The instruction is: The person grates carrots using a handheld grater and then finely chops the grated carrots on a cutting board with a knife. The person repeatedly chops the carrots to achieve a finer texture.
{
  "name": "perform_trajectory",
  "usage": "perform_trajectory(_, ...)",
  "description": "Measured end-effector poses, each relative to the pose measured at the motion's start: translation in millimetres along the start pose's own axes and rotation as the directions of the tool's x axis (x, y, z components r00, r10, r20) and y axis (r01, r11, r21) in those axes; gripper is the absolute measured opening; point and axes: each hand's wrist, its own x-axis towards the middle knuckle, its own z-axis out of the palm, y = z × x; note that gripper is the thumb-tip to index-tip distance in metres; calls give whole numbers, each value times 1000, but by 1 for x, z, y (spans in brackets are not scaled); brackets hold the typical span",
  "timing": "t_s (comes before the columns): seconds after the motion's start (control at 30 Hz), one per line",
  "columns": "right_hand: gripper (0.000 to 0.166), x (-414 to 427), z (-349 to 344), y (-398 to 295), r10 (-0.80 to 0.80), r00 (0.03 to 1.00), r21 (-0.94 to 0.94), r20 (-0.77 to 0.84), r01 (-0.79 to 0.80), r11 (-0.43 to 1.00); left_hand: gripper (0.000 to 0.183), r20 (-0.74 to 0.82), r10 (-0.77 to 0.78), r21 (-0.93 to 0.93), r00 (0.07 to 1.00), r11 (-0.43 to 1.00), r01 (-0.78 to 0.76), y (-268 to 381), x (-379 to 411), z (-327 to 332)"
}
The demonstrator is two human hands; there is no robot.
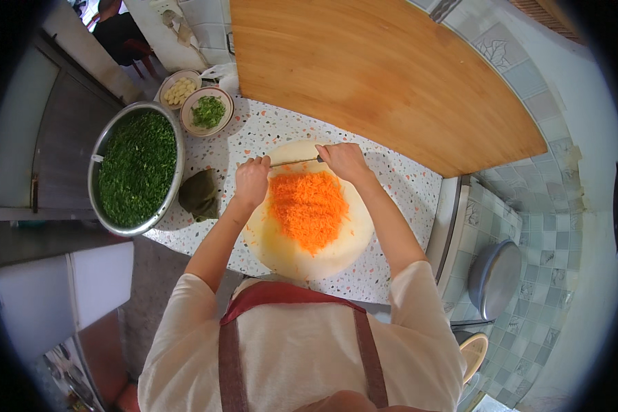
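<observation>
Shredded carrot lies heaped on a round, pale cutting board. Across the far part of the board, a knife is seen nearly edge-on, its dark handle towards the right. My right hand is closed around that handle. At the other end, my left hand grips the tip end of the blade with curled fingers. Some carrot shreds lie along the blade and around the heap. A dark green cloth or leaf-like thing rests left of my left hand.
At the left stands a large metal bowl of chopped greens. Behind it are a bowl of peeled garlic cloves and a bowl of chopped herbs. A large wooden board leans behind the speckled countertop. A person sits beyond the doorway.
</observation>
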Motion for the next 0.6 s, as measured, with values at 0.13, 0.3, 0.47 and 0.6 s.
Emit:
perform_trajectory(0.13, 50, -28, 19, -1, 1, 997, -31, 81, 2, 1000, 10, 60, 10, 1, 998, 1000, -10, 11, -21, 8)
perform_trajectory(0.3, 56, -95, -38, -44, 61, 986, -39, 155, -56, 998, 15, 22, 15, -160, 1000, 987, -11, 42, -75, -5)
perform_trajectory(0.47, 54, -126, 28, 6, 40, 994, 26, -99, -38, 999, 15, 47, 160, -118, 986, 981, -154, 65, -58, 5)
perform_trajectory(0.6, 54, -116, -37, -43, 72, 994, -84, 86, -65, 994, 13, 40, 115, -208, 993, 973, -104, 44, -73, -2)
